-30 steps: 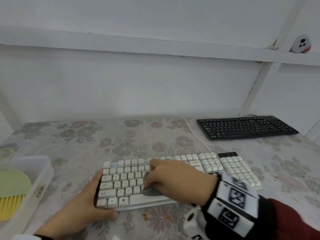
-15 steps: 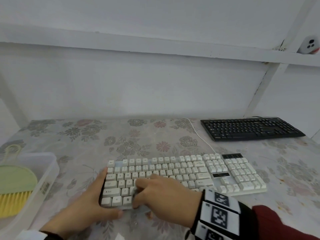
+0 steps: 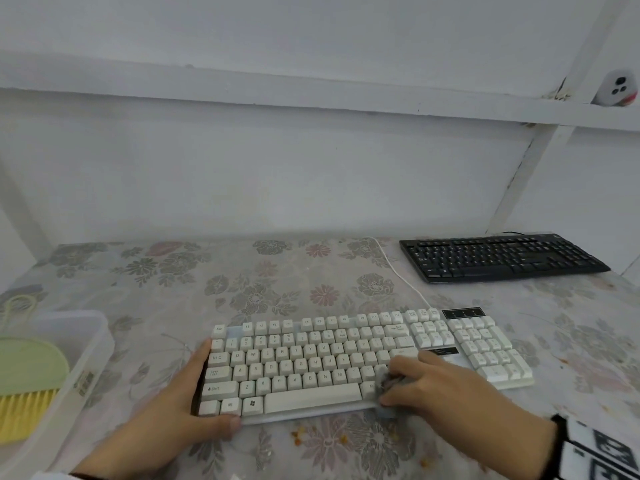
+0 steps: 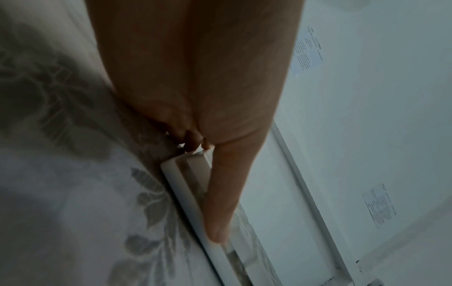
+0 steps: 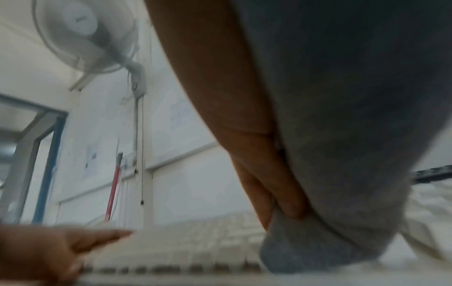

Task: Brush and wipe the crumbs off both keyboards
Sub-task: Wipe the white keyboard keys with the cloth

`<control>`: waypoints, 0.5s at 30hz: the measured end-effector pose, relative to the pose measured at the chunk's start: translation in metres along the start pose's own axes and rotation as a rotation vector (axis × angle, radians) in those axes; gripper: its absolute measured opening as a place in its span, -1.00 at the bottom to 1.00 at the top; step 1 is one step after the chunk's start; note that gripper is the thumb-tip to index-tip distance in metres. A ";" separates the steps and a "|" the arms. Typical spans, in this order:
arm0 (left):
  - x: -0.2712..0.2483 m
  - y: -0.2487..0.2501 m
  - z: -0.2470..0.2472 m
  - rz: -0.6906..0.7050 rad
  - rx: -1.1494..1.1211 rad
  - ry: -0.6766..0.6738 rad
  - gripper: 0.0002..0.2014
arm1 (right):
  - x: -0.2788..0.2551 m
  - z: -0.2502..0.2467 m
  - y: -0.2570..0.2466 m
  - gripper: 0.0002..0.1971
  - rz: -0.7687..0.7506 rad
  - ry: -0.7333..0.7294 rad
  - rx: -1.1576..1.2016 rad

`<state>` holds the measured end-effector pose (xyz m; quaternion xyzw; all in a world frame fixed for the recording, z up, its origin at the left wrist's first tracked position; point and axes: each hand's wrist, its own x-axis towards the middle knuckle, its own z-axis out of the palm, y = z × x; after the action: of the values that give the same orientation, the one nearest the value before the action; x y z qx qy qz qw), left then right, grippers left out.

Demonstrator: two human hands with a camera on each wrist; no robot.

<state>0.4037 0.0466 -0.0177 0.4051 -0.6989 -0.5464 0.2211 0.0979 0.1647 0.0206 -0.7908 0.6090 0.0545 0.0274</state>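
A white keyboard (image 3: pixel 311 358) lies on the flowered table (image 3: pixel 242 289) in the head view. My left hand (image 3: pixel 187 400) braces its left end, index finger straight along the side and thumb (image 4: pixel 220 193) flat along the front edge (image 4: pixel 181 185). My right hand (image 3: pixel 433 386) grips a bunched grey cloth (image 3: pixel 386 384) and presses it on the bottom key rows, just right of the space bar. The right wrist view shows the thumb (image 5: pixel 257 174) pinching the cloth (image 5: pixel 330 174) above the blurred keys (image 5: pixel 195 247). A black keyboard (image 3: pixel 502 258) sits at the back right, untouched.
Orange crumbs (image 3: pixel 298 434) dot the table in front of the white keyboard. A clear plastic box (image 3: pixel 86 341) at the left edge holds a green brush with yellow bristles (image 3: pixel 27 382). The white cable (image 3: pixel 398 271) runs back toward the wall.
My right hand slid the cloth to the left end of the bottom rows, then swept it right along them to past the space bar. The left hand stayed on the keyboard's left end.
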 end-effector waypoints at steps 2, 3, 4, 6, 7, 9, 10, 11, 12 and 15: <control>0.000 0.000 0.000 -0.001 -0.004 -0.003 -0.19 | -0.010 0.002 0.011 -0.69 0.066 -0.008 0.048; 0.000 0.000 0.000 -0.001 -0.003 -0.003 -0.18 | -0.014 0.000 0.016 -0.71 0.107 -0.037 0.087; 0.000 0.000 0.000 -0.002 -0.002 -0.002 -0.17 | -0.018 -0.003 0.021 -0.77 0.145 -0.039 0.100; 0.001 -0.001 0.001 0.005 -0.006 -0.005 -0.17 | -0.028 -0.007 0.029 -0.77 0.163 0.000 0.093; 0.001 -0.001 0.001 0.007 -0.007 -0.008 -0.17 | -0.031 -0.008 0.032 -0.74 0.164 0.004 0.071; 0.002 -0.002 0.002 0.012 -0.011 -0.009 -0.16 | -0.030 -0.014 0.034 -0.69 0.205 -0.017 0.002; 0.002 -0.003 0.002 0.016 -0.017 -0.007 -0.16 | -0.028 -0.018 0.032 -0.67 0.227 -0.013 -0.001; 0.003 -0.004 0.001 0.020 -0.027 -0.009 -0.16 | -0.024 -0.023 0.028 -0.66 0.214 -0.003 0.015; 0.003 -0.005 0.000 0.021 -0.037 -0.021 -0.15 | -0.019 -0.025 0.022 -0.64 0.176 0.014 0.051; 0.003 -0.007 -0.004 0.023 -0.032 -0.056 -0.03 | 0.000 -0.027 -0.004 -0.58 0.036 0.043 0.173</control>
<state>0.4074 0.0413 -0.0235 0.3778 -0.7008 -0.5660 0.2141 0.1027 0.1626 0.0474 -0.7754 0.6260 -0.0149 0.0816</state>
